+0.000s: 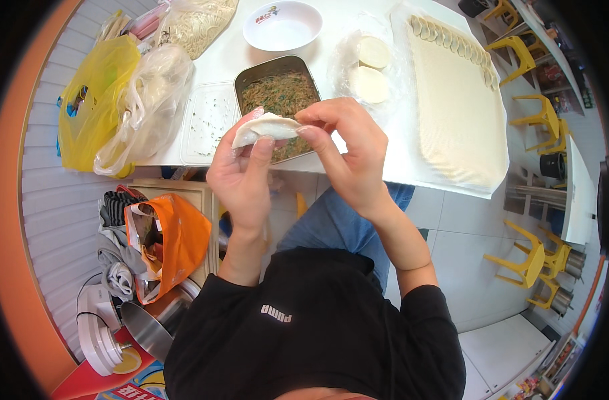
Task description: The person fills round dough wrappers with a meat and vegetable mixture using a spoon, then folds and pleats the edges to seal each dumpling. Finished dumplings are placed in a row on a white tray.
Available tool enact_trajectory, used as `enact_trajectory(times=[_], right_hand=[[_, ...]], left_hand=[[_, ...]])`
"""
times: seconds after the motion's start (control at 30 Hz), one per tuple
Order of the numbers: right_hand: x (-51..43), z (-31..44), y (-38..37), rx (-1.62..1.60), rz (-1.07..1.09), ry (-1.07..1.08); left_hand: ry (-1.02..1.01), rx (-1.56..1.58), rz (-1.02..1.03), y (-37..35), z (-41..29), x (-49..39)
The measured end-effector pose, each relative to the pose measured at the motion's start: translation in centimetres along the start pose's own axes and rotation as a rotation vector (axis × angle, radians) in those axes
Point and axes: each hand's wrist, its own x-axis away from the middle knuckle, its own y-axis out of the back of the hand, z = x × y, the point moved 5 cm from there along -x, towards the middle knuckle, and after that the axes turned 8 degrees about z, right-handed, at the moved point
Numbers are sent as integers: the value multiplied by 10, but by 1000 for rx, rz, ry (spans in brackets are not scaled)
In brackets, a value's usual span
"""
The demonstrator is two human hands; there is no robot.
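A folded dumpling [267,129] is held between my two hands above the table's front edge. My left hand [244,170] supports its left end, with the thumb on the near side. The thumb and forefinger of my right hand [347,145] pinch its right end. Below and behind the dumpling stands a square metal container of minced filling with green bits [279,92], partly hidden by my hands. Round dumpling wrappers [372,85] lie in two stacks on a clear plastic bag to the right. Farther right, a row of finished dumplings [452,42] lines the far edge of a cream mesh mat [462,130].
A white bowl [283,27] stands behind the filling. Left of it are a clear plastic lid [209,120], a bag of noodles [197,25], a clear bag [154,95] and a yellow bag [97,100]. Yellow stools [527,255] stand on the floor at right.
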Motion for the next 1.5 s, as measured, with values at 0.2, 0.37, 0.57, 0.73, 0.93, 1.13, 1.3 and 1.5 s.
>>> enact_trajectory(times=[0.2,0.37,0.57,0.73,0.93,1.13,1.3,1.5], right_hand=[[-2,0,-2,8,14,37],[0,-9,-2,-231,66,-166],[-3,-3,-1,-136,7,-58],[-5,-1,0,-22,-12,20],[-6,-4,10,-77,0,-42],[-4,-8,28,-7,-8,1],[0,-13,54,23,-49,14],[6,-19,90,112,-36,41]], left_hand=[[41,-20,-4,-1,0,3],[2,24,13,-2,-2,0],[34,32,17,-1,-2,0],[35,32,36,-6,-3,-2],[63,20,100,-14,-4,-5],[113,-36,205,-35,-3,-9],[127,-58,291,-60,-2,-15],[129,-91,498,-98,2,-23]])
